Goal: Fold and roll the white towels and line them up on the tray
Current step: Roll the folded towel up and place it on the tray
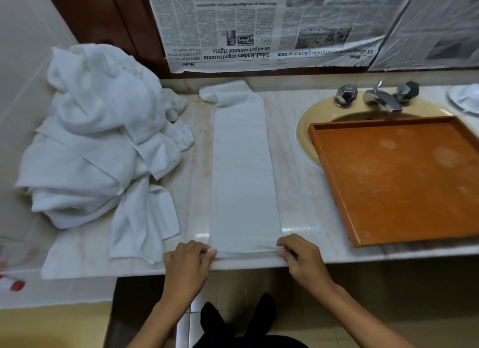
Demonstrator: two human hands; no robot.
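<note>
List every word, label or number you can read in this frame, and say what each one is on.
All text is on the newspaper sheets hanging upside down on the wall.
"Sabah leaders urged to unite on 40 pct revenue rights": headline.
"Home": section tag beneath it.
"talks gain momentum": end of a second headline; its start is creased.
Column text: too small to read.
Folded towel, tray, taps: no text.

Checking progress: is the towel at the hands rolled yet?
Not rolled: the towel lies flat as a long folded strip; left hand and right hand pinch its near corners.
</note>
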